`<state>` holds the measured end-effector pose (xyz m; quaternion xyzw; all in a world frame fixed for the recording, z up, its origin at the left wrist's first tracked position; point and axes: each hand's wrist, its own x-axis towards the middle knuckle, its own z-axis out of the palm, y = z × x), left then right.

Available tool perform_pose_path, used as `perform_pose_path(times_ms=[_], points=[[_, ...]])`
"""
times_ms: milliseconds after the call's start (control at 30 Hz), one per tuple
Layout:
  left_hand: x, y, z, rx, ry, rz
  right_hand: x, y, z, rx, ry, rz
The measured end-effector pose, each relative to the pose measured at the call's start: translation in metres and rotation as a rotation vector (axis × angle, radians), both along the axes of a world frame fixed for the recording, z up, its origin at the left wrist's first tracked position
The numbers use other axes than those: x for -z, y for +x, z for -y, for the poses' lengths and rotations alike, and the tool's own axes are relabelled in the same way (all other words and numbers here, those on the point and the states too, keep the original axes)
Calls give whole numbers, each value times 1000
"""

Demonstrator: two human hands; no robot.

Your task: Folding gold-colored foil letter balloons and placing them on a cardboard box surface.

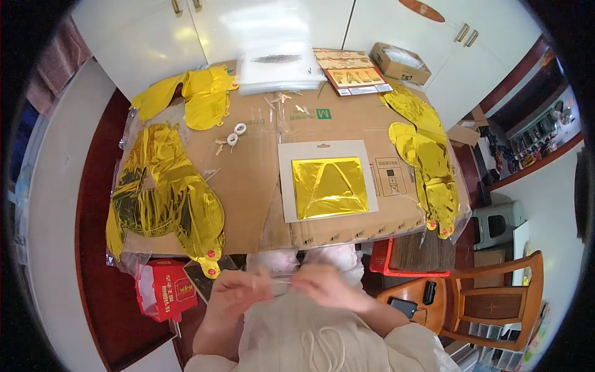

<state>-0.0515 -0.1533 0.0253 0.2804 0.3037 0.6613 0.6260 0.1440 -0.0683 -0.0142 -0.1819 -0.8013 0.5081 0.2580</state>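
My left hand (238,291) and my right hand (325,286) are raised close together in front of my lap, just short of the table's near edge. Their fingertips look pinched and are blurred by motion. Between them runs a thin pale strip (282,281), too small and smeared to name. Beyond the hands, a folded gold foil balloon (331,188) lies flat on a white card (287,208) with a hanging slot at its top. Neither hand touches it. Two small white tape rolls (233,139) rest left of centre on the cardboard.
Flat gold foil balloons lie at the left (164,180), far left (211,93) and right (434,167) of the cardboard-covered table (248,180). A stack of clear bags (279,77), printed packages (356,77) and a small box (400,65) stand behind. A wooden chair (496,304) is at right.
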Motion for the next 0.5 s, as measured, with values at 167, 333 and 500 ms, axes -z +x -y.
perform_pose_path(times_ms=[167, 333, 500], points=[[26, -15, -5, -273, 313, -1464, -32, 14, -6, -284, -24, -108], [19, 5, 5, -181, 47, -81, -2, -9, -6, -1, 2, -17], [29, -14, -7, -312, 338, -1381, -20, 11, -2, -180, -77, -93]])
